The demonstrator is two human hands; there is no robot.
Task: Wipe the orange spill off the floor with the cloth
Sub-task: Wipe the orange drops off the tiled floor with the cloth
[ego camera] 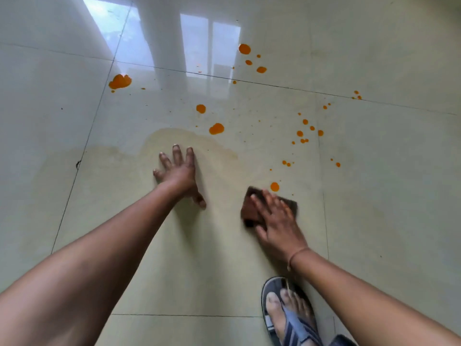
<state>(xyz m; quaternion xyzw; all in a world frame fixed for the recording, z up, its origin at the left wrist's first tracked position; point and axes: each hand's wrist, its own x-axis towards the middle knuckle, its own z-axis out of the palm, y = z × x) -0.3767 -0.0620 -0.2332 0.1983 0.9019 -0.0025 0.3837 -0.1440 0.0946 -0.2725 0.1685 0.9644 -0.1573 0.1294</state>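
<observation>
Orange drops and blobs lie scattered over the glossy pale floor tiles [374, 221]: a big blob [120, 81] far left, one [216, 128] near the middle, a cluster [303, 133] to the right and one drop [274, 187] just beyond the cloth. My right hand [277, 221] presses flat on a dark brown folded cloth [250, 208] on the floor. My left hand [178, 171] rests flat on the floor with fingers spread and holds nothing. A faint yellowish wiped smear [139, 151] spreads around and left of my left hand.
My right foot in a blue striped sandal [287, 313] stands at the bottom right, close behind the cloth hand. Window light reflects on the tiles [194, 41] at the far side. Dark grout lines cross the floor.
</observation>
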